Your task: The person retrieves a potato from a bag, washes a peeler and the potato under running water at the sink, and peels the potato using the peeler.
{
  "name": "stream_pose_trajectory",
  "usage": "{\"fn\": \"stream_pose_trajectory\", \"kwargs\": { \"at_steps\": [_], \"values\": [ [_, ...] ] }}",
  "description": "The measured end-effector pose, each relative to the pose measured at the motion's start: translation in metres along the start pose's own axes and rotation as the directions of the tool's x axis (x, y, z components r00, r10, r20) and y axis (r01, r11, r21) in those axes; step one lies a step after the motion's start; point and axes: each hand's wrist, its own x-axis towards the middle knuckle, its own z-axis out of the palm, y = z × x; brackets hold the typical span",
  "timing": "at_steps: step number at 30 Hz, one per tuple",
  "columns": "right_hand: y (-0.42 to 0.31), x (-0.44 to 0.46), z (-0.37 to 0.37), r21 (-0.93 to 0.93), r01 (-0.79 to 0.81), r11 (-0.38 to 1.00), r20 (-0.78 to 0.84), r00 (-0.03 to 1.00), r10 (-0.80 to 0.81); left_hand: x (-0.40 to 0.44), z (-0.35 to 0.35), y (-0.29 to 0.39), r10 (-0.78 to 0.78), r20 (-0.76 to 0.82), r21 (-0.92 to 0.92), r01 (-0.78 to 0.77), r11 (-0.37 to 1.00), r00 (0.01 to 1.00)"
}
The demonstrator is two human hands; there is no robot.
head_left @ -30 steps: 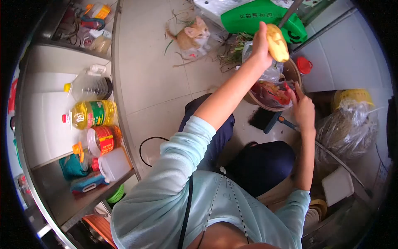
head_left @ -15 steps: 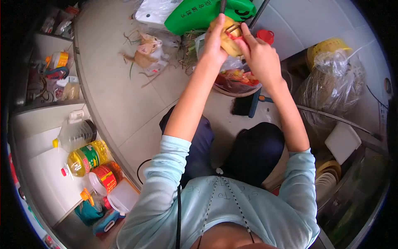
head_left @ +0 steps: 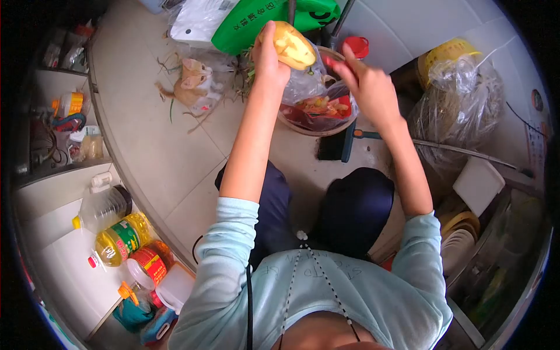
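My left hand grips a large, partly peeled potato, holding it up above a round bin. Pale patches show where skin is gone from the potato. To the right and apart from it, my right hand is closed round a red-handled peeler; the hand is slightly blurred and the peeler's blade does not show clearly. Beneath both hands, the bin is lined with a clear plastic bag and contains reddish and yellowish scraps.
A kitten sits on the tiled floor at left, near plant scraps. Behind the potato lies a green bag. A brush is on the floor before my knees. Bottles fill an open drawer; a plastic-wrapped bundle stands right.
My right hand has drawn the peeler off the potato and moved away to the right. My left hand still holds the potato, now turned to show its peeled patches. The whole view has shifted slightly.
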Motion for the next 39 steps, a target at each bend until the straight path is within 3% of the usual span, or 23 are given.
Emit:
{"fn": "stream_pose_trajectory", "kwargs": {
  "at_steps": [3, 5, 8, 11, 13, 16, 17, 18, 20, 24, 27, 30, 34, 38, 39],
  "values": [
    [-0.012, 0.029, -0.006, 0.115, 0.031, 0.993, -0.033, 0.999, -0.028, -0.015, 0.012, -0.002, -0.015, 0.038, 0.070, 0.013, 0.997, 0.999],
    [-0.015, 0.038, 0.007, 0.069, 0.095, 0.993, -0.014, 0.995, -0.094, -0.020, 0.015, -0.003, -0.018, 0.101, 0.156, 0.002, 0.988, 0.995],
    [-0.023, 0.029, 0.021, 0.105, 0.139, 0.985, -0.044, 0.990, -0.135, -0.016, 0.013, -0.001, -0.128, 0.088, 0.068, 0.122, 0.990, 0.988],
    [-0.017, 0.015, 0.021, 0.170, 0.212, 0.962, -0.117, 0.974, -0.194, -0.021, 0.006, -0.009, -0.122, 0.003, 0.080, 0.121, 0.989, 0.993],
    [-0.013, 0.008, 0.017, 0.169, 0.152, 0.974, -0.033, 0.988, -0.149, -0.025, 0.015, -0.013, -0.090, -0.034, 0.116, 0.093, 0.989, 0.995],
    [-0.003, -0.021, 0.016, 0.131, 0.048, 0.990, 0.226, 0.971, -0.077, -0.005, 0.015, 0.009, -0.058, 0.052, -0.006, 0.059, 0.998, 0.997],
    [0.002, -0.034, 0.021, 0.103, 0.039, 0.994, 0.273, 0.960, -0.066, -0.009, 0.019, 0.019, -0.125, 0.025, -0.095, 0.127, 0.987, 0.992],
    [0.003, -0.038, 0.018, 0.072, -0.012, 0.997, 0.283, 0.959, -0.009, -0.005, 0.024, 0.023, -0.078, -0.026, -0.007, 0.078, 0.997, 0.997],
    [0.007, -0.041, 0.015, 0.015, -0.095, 0.995, 0.309, 0.947, 0.086, 0.003, 0.014, 0.020, -0.005, 0.052, -0.015, 0.005, 1.000, 0.999],
    [0.004, -0.018, -0.012, -0.202, 0.023, 0.979, 0.421, 0.905, 0.065, 0.003, -0.001, 0.008, -0.079, -0.035, -0.042, 0.077, 0.996, 0.996],
    [0.004, 0.002, -0.027, -0.123, 0.011, 0.992, 0.312, 0.950, 0.028, -0.008, 0.007, 0.011, -0.128, -0.045, -0.048, 0.126, 0.991, 0.991],
    [-0.006, 0.018, -0.025, -0.021, 0.027, 0.999, 0.013, 1.000, -0.026, -0.016, 0.015, 0.009, -0.094, -0.048, 0.012, 0.095, 0.995, 0.994],
    [-0.027, 0.040, -0.019, 0.238, 0.021, 0.971, 0.039, 0.999, -0.031, -0.025, 0.022, 0.006, -0.095, 0.101, 0.044, 0.091, 0.995, 0.990],
    [-0.035, 0.027, -0.003, 0.202, 0.002, 0.979, 0.078, 0.997, -0.018, -0.019, 0.016, 0.007, -0.112, 0.130, 0.059, 0.105, 0.993, 0.985],
    [-0.030, 0.018, 0.012, 0.251, 0.125, 0.960, -0.093, 0.990, -0.105, -0.021, 0.015, 0.010, -0.141, 0.093, 0.074, 0.134, 0.988, 0.986]
  ]
}}
